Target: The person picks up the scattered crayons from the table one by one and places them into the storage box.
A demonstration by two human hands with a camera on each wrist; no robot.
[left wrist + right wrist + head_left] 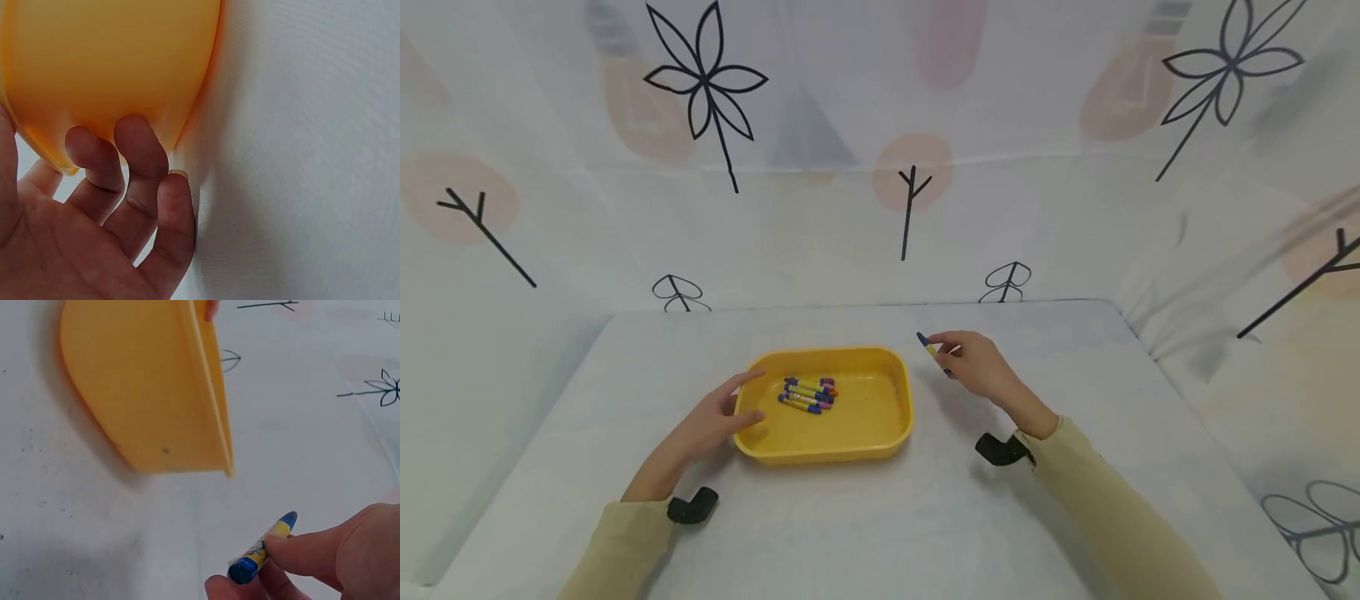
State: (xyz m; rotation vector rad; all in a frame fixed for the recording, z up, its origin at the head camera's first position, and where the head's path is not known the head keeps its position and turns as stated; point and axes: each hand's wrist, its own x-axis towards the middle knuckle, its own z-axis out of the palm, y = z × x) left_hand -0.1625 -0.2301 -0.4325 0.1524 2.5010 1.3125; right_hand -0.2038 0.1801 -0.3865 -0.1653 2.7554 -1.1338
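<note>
A yellow tray (868, 425) rests on the white table, with several crayons (808, 396) lying together in its left half. My left hand (711, 423) grips the tray's left rim, its thumb and index finger reaching over the edge. In the left wrist view, the other fingers (139, 140) bend against the tray's outer wall (119, 62). To the right of the tray, my right hand (973, 364) holds up a blue crayon with a yellow wrapper (929, 346), pinched between thumb and fingers. The right wrist view shows the crayon (256, 553) apart from the tray (137, 394).
The white tabletop (865, 533) surrounds the tray. Behind it hangs a pale cloth (835, 233) printed with leaves and twigs, which also covers the sides. A black device (1000, 450) sits at the right wrist and another black device (693, 506) at the left.
</note>
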